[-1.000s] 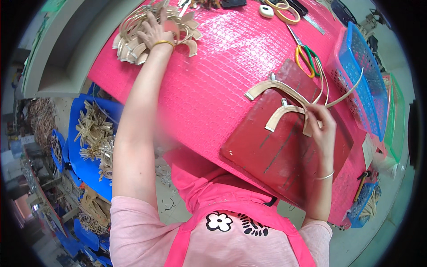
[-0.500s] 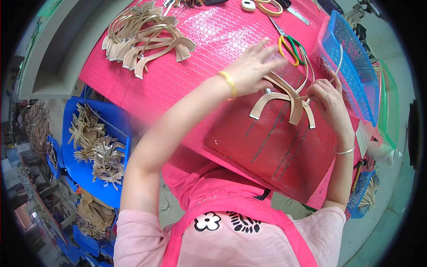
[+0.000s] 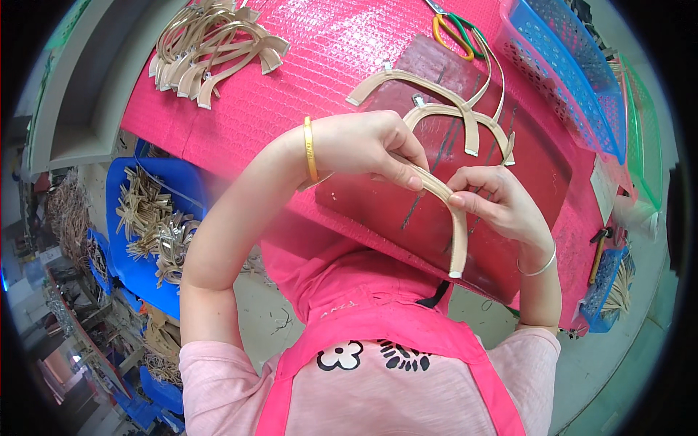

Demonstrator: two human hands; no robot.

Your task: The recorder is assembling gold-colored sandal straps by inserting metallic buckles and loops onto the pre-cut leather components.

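Note:
Between my two hands a curved beige strap [image 3: 459, 240] with a pale tip is held above the red board [image 3: 378, 207]. My left hand [image 3: 371, 151] pinches its upper part between thumb and fingers, hiding that end. Close beside it, my right hand [image 3: 498, 200] grips the strap at the bend with thumb and forefinger. Beyond the hands, other beige straps [image 3: 429, 86] with small metal buckles lie curved on the board, their thin bands reaching up toward the scissors [image 3: 454, 35] with yellow and green handles.
A heap of beige straps [image 3: 211, 51] lies at the far left of the pink-covered table [image 3: 305, 65]. Blue [image 3: 563, 83] and green [image 3: 640, 138] perforated baskets stand along the right. A blue bin [image 3: 123, 232] of strap pieces is at the left.
My left hand has come down from its spread pose above the straps and now pinches one. My right hand has moved nearer me and holds the same strap. The view has shifted.

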